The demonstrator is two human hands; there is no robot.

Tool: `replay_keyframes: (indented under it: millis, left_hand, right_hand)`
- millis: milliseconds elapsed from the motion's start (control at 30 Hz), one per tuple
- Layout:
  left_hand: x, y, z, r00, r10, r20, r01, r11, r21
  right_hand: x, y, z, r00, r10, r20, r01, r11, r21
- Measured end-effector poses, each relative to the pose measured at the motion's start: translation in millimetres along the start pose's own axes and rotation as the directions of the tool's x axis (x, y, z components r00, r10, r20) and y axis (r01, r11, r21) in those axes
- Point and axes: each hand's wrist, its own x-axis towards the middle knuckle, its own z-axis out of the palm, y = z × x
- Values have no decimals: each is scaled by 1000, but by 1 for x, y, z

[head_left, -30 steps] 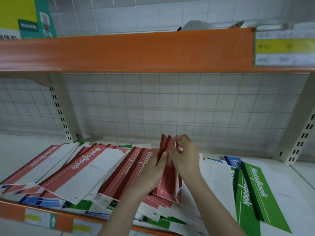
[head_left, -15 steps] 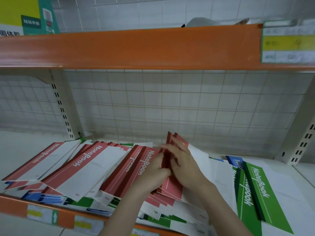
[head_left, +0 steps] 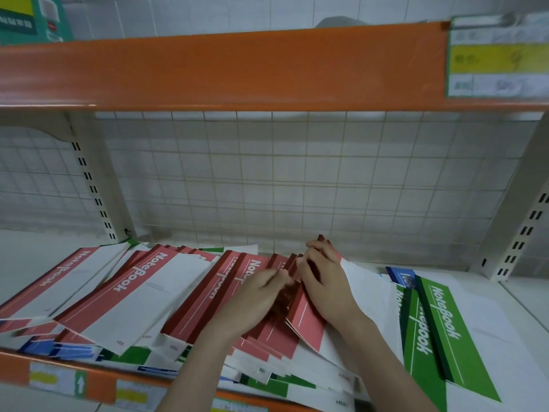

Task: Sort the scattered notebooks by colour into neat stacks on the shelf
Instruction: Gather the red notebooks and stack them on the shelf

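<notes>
Red-and-white notebooks [head_left: 133,292] lie fanned across the left and middle of the white shelf [head_left: 523,310], over blue and green ones. A small bundle of red notebooks [head_left: 306,319] leans on the pile at the centre. My left hand [head_left: 255,298] pinches its left edge with curled fingers. My right hand [head_left: 323,281] lies over the bundle and its fingers curl round the top corner. Green notebooks [head_left: 439,331] lie at the right, with a blue notebook [head_left: 401,273] just behind them.
An orange shelf beam [head_left: 222,69] runs overhead with a price label [head_left: 496,58] at its right. A wire grid [head_left: 297,173] closes the back. Slotted uprights stand at the left [head_left: 98,191] and right [head_left: 517,221]. The orange front lip [head_left: 98,385] edges the shelf.
The red bundle stood almost upright a second ago; it now leans lower onto the pile. Both hands came down with it and stayed on it.
</notes>
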Motion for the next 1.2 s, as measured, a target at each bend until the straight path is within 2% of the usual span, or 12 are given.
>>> replay_keyframes:
  millis: [67, 233, 333, 400, 467, 533, 600, 700, 800, 933, 1100, 1200]
  left_hand:
    - [0, 4, -3, 987, 72, -145, -37, 972, 231]
    - [-2, 7, 13, 988, 85, -130, -3, 848, 531]
    - [-1, 5, 22, 981, 122, -154, 6, 764, 645]
    - [0, 4, 27, 977, 126, -172, 17, 757, 654]
    - [3, 3, 27, 972, 116, -206, 23, 821, 570]
    - [4, 6, 23, 973, 86, -214, -11, 943, 333]
    - [5, 9, 20, 984, 67, -166, -60, 997, 46]
    - [5, 15, 18, 991, 17, -136, -41, 984, -173]
    - [6, 19, 15, 998, -40, 58, 59, 925, -376]
    - [4, 20, 14, 986, 36, 162, 30, 921, -388]
    - [2, 11, 14, 995, -43, 86, 70, 937, -342]
    - [-1, 11, 12, 1000, -3, -5, 0, 863, -505]
  right_hand:
    - [0, 2, 0, 1000, 15, -18, -14, 1000, 10]
    - [1, 3, 2, 1000, 20, -18, -20, 999, 31]
    - [2, 5, 3, 999, 22, -24, -21, 999, 31]
    - [2, 5, 3, 999, 21, -27, -21, 999, 28]
    - [1, 6, 4, 999, 17, -28, -17, 1000, 24]
    - [0, 5, 4, 999, 16, -35, -15, 999, 38]
    - [-1, 3, 2, 998, 1, -65, 4, 998, 69]
    - [-2, -2, 0, 991, -49, -128, 64, 992, 111]
    - [-3, -6, 4, 996, -50, -68, 58, 991, 123]
    - [-6, -5, 8, 999, -17, -41, 25, 979, 203]
    - [-3, -6, -5, 965, 192, -178, -125, 935, 332]
    - [1, -2, -21, 920, 289, -265, -263, 956, 128]
